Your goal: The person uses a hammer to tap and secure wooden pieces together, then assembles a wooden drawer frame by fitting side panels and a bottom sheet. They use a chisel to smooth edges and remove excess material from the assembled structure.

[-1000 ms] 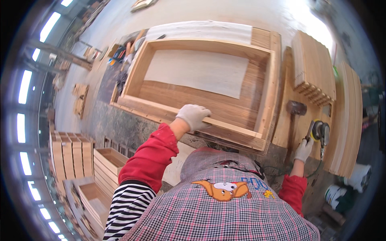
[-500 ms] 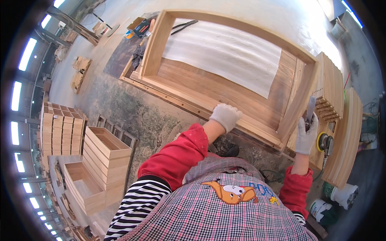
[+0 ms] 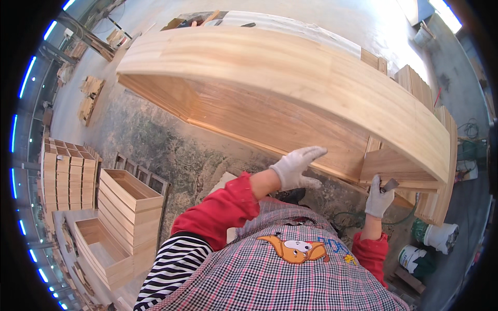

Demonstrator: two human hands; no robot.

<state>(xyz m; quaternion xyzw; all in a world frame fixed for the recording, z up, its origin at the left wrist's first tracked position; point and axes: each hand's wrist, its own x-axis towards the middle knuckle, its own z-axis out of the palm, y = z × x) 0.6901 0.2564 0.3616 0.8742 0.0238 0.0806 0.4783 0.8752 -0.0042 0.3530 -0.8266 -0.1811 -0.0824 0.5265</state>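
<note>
A large wooden drawer box (image 3: 290,57) is tilted up on the bench in front of me, its broad side facing up and its inside showing below. My left hand (image 3: 298,168), in a white glove, is spread in the air by the box's near lower edge, with nothing in it. In the white-gloved right hand (image 3: 378,199), by the box's right end, is a small flat-bladed scraper (image 3: 390,184). That hand's index finger points up at the box's near right corner; whether it touches, I cannot tell.
Stacked drawers (image 3: 129,207) stand on the floor at the left, near a taller stack (image 3: 70,171). Wooden boards (image 3: 415,85) are piled at the right. Two buckets (image 3: 436,236) sit at the lower right. White sheeting (image 3: 311,31) shows behind the box.
The wooden box has tipped up, its broad side now toward me. My left hand has opened and come off its near edge. The right hand has moved down and left with the scraper.
</note>
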